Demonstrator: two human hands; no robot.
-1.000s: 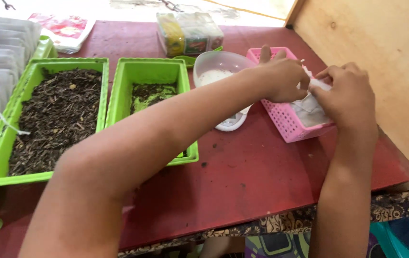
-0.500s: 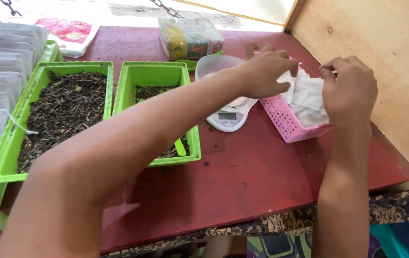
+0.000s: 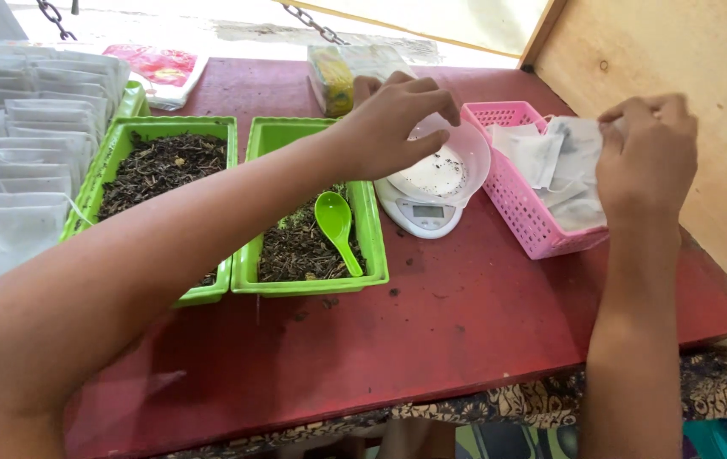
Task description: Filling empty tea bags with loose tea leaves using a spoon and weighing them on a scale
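Above the pink basket (image 3: 523, 223), the right hand (image 3: 645, 161) pinches a white pouch (image 3: 574, 140) between its fingertips.

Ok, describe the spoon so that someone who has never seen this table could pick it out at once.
Start at the red table and find the two green trays side by side. Take the right-hand tray, next to the small white scale. The spoon lies on the dark loose leaves inside it, bowl toward the far side: the only bright green plastic utensil there, smooth against the crumbly leaves.
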